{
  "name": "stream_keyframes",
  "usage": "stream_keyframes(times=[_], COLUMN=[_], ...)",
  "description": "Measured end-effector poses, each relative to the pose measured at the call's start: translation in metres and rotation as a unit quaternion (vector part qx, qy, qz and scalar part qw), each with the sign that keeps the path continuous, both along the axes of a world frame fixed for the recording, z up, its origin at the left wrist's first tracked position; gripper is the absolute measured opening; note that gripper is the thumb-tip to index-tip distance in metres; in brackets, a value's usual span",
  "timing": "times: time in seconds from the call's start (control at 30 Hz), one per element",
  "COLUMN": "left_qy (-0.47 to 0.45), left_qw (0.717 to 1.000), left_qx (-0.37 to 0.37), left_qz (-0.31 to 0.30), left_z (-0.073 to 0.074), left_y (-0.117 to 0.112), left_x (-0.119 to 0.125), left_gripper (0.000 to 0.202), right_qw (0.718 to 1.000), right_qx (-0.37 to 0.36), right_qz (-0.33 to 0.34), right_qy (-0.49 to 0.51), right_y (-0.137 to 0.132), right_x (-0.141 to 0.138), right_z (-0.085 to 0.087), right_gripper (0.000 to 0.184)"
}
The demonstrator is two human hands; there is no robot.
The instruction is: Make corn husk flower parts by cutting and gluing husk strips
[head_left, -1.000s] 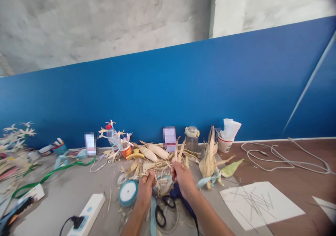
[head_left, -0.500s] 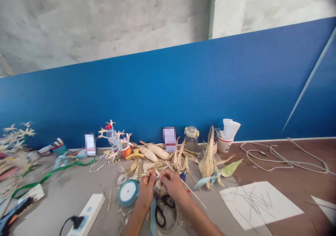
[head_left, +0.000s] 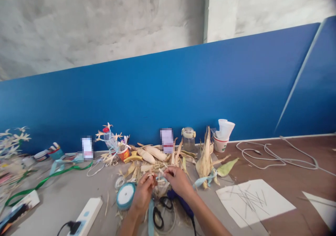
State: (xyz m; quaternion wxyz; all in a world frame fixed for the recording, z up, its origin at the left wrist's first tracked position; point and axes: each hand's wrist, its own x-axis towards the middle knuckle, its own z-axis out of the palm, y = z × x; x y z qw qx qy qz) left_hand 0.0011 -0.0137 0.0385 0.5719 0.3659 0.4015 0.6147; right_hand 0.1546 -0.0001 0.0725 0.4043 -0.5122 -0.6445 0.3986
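The grey table (head_left: pixel 76 183) fills the lower half of the frame below a blue partition (head_left: pixel 183 96) and is heavily littered. Finished husk flowers (head_left: pixel 15 138) stand at the far left and count as completed work. Unworked corn husks (head_left: pixel 207 157) lie heaped at centre, so material is left. A white sheet (head_left: pixel 256 201) bearing thin wires sits lower right, untouched. The ribbon spool (head_left: pixel 126 195) and scissors (head_left: pixel 160 213) lie by the wrists, neither in hand. At lower centre, the left hand (head_left: pixel 143 194) and right hand (head_left: pixel 178 180) are nearly closed, fingertips pinching a pale husk strip (head_left: pixel 158 174) between them, above the scissors. The piece in hand is judged unfinished.
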Motion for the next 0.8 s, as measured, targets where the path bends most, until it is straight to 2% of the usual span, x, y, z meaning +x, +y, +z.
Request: stream_keyframes(times=[0.17,0.3,0.47,0.6,0.73,0.8], left_qy=[0.073,0.116,0.112,0.063,0.024,0.017], left_qw=[0.997,0.993,0.993,0.995,0.994,0.993], left_qx=[0.003,0.031,0.045,0.043,0.054,0.06], left_qz=[0.003,0.009,-0.006,-0.065,-0.094,-0.098], left_z=[-0.012,-0.016,-0.01,-0.002,0.0,0.001], left_y=[0.007,0.01,0.006,-0.001,-0.002,-0.002], left_x=[-0.007,-0.01,-0.008,-0.005,-0.005,-0.006], left_gripper=[0.045,0.043,0.038,0.055,0.027,0.025], right_qw=[0.999,0.997,0.99,0.99,0.989,0.987], right_qx=[0.013,0.014,0.012,0.018,0.026,0.028], right_qz=[-0.005,0.01,0.035,0.037,0.042,0.045], right_qy=[-0.032,-0.081,-0.133,-0.134,-0.137,-0.15], right_y=[0.001,-0.003,-0.007,-0.005,-0.004,-0.005], right_x=[0.003,0.005,0.007,0.011,0.015,0.016], right_z=[0.002,0.009,0.015,0.012,0.013,0.017], right_gripper=[0.019,0.018,0.019,0.019,0.019,0.02])
